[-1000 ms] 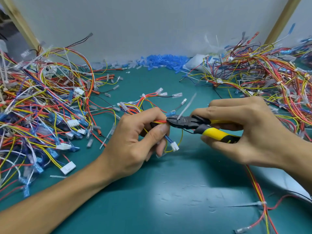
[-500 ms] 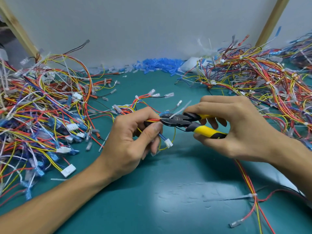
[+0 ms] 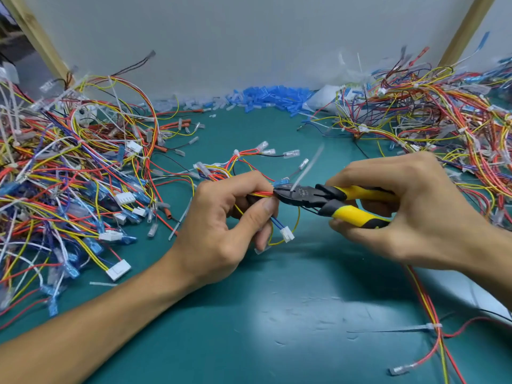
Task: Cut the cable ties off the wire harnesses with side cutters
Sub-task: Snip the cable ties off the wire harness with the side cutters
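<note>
Head view: you are gripping one red-and-yellow wire harness (image 3: 219, 173) in your left hand (image 3: 221, 225), just above the teal mat (image 3: 277, 314). Your right hand (image 3: 410, 206) is clasping one yellow-handled pair of side cutters (image 3: 302, 194), jaws sitting at one translucent white cable tie (image 3: 307, 169). The next move probably calls for a firm snip clear of the wires.

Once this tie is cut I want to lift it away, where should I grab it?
Pinch the tie by its free tail, from above: it sticks up and right, clear of the cutters. Its head is hidden between the cutter tips and the left hand gripping the harness.
</note>
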Motion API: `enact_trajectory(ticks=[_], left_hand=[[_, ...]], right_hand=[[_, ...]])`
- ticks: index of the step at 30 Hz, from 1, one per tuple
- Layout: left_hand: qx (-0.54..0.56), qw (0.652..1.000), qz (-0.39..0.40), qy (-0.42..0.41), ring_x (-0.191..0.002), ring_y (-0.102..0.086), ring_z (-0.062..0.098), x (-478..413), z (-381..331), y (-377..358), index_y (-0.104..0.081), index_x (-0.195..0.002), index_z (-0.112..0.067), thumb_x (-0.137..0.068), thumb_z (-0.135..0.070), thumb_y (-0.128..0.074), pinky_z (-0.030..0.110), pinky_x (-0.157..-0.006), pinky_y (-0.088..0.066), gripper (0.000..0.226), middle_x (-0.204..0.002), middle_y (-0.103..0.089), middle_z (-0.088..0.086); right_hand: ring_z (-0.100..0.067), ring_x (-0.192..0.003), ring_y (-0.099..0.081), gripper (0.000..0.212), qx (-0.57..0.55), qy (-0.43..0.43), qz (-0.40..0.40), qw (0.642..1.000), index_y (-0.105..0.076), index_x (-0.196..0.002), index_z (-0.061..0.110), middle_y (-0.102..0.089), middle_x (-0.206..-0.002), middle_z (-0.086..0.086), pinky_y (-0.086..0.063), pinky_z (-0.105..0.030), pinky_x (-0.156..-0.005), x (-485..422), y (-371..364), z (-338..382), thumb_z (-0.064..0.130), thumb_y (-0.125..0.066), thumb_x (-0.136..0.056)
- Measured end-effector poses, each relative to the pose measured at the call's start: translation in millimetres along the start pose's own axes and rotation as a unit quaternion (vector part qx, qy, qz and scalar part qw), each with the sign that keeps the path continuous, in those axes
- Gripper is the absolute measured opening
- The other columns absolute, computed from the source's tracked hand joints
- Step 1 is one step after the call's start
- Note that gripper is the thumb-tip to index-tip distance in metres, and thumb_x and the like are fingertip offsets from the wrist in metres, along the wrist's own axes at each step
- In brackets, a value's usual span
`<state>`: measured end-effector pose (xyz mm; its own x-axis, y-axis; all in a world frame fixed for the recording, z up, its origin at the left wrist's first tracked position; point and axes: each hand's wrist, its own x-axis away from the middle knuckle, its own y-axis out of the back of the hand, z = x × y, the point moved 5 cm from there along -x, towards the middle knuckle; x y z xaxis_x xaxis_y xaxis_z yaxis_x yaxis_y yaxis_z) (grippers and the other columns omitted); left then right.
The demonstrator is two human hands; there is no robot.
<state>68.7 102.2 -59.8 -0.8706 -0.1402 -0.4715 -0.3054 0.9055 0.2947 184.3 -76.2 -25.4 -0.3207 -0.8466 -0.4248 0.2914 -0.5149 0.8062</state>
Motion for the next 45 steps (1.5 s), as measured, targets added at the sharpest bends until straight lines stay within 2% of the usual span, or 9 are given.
enact_trajectory(ticks=[7,12,15,21,27,32,35,40,45], left_hand=[[-0.009,1.000,-0.016,0.003,-0.041,-0.050,0.011,0.2,-2.1,0.5,-0.059,-0.082,-0.006,-0.100,-0.017,-0.054,0.011,-0.050,-0.037,0.021,-0.051,-0.057,-0.003],[-0.010,0.999,-0.036,0.002,-0.040,-0.049,0.010,-1.4,-2.1,3.2,-0.060,-0.083,-0.008,-0.100,-0.020,-0.054,0.013,-0.048,-0.037,0.021,-0.050,-0.057,-0.002],[-0.013,0.999,-0.038,0.007,-0.040,-0.049,0.012,-1.1,-0.3,3.4,-0.059,-0.083,-0.007,-0.100,-0.020,-0.054,0.014,-0.046,-0.036,0.022,-0.050,-0.056,-0.001],[-0.020,0.999,-0.024,0.014,-0.041,-0.053,0.017,-1.3,4.3,2.9,-0.058,-0.082,-0.006,-0.100,-0.015,-0.054,0.013,-0.047,-0.037,0.020,-0.050,-0.057,0.000],[-0.004,1.000,-0.012,0.022,-0.041,-0.051,0.013,-1.9,3.2,2.1,-0.059,-0.083,-0.010,-0.100,-0.019,-0.054,0.011,-0.050,-0.038,0.020,-0.050,-0.057,-0.002],[-0.001,0.999,-0.015,0.036,-0.041,-0.053,0.015,-2.4,6.1,1.5,-0.058,-0.081,-0.008,-0.100,-0.005,-0.053,0.011,-0.048,-0.038,0.019,-0.049,-0.056,-0.003],[0.009,0.999,-0.010,0.039,-0.041,-0.053,0.019,-2.7,5.3,0.5,-0.057,-0.080,-0.009,-0.099,-0.005,-0.052,0.012,-0.048,-0.038,0.020,-0.049,-0.055,-0.003],[-0.007,1.000,0.000,0.028,-0.040,-0.051,0.013,-2.2,5.3,-0.2,-0.056,-0.078,-0.005,-0.099,-0.003,-0.053,0.009,-0.049,-0.038,0.021,-0.048,-0.055,-0.003],[-0.015,0.999,-0.028,0.017,-0.040,-0.050,0.013,-1.4,0.9,2.9,-0.059,-0.081,-0.012,-0.099,-0.014,-0.054,0.011,-0.048,-0.036,0.019,-0.049,-0.056,-0.002]], right_hand=[[-0.017,-0.057,-0.045,0.021,-0.010,0.001,-0.019,1.000,-0.080,-0.094,0.021,-0.055,-0.072,0.011,-0.033,-0.021,-0.051,-0.7,2.5,-1.9,0.015,-0.083,-0.075],[-0.009,-0.080,-0.058,0.047,0.014,0.005,-0.014,1.000,-0.075,-0.127,0.033,-0.061,-0.096,0.022,-0.043,-0.021,-0.071,-2.9,5.2,-2.2,0.048,-0.083,-0.084],[-0.005,-0.085,-0.058,0.055,0.013,-0.008,0.011,1.000,-0.070,-0.136,0.038,-0.061,-0.099,0.025,-0.042,-0.017,-0.072,-2.5,2.5,-0.4,0.060,-0.077,-0.086],[-0.010,-0.074,-0.053,0.042,0.044,-0.013,0.007,0.999,-0.074,-0.128,0.036,-0.058,-0.089,0.018,-0.036,-0.016,-0.066,-0.6,0.4,2.1,0.046,-0.079,-0.088],[-0.002,-0.081,-0.051,0.051,0.048,-0.025,-0.003,0.999,-0.071,-0.135,0.031,-0.059,-0.099,0.016,-0.039,-0.021,-0.073,2.1,-1.1,-0.1,0.047,-0.077,-0.087],[-0.009,-0.077,-0.051,0.054,0.065,-0.010,-0.037,0.997,-0.073,-0.135,0.025,-0.062,-0.102,0.010,-0.041,-0.024,-0.071,1.6,-0.2,-2.2,0.044,-0.080,-0.085],[-0.011,-0.070,-0.051,0.041,0.070,-0.005,-0.049,0.996,-0.078,-0.121,0.021,-0.061,-0.095,0.009,-0.038,-0.020,-0.066,2.1,2.6,-1.4,0.039,-0.082,-0.084],[-0.020,-0.062,-0.050,0.015,0.058,0.000,0.000,0.998,-0.077,-0.092,0.023,-0.056,-0.081,0.009,-0.039,-0.037,-0.054,-0.4,0.7,-1.5,0.037,-0.080,-0.088],[-0.010,-0.072,-0.050,0.024,0.043,-0.009,0.010,0.999,-0.076,-0.106,0.025,-0.054,-0.089,0.013,-0.038,-0.020,-0.065,0.5,-0.1,-0.2,0.039,-0.077,-0.087]])
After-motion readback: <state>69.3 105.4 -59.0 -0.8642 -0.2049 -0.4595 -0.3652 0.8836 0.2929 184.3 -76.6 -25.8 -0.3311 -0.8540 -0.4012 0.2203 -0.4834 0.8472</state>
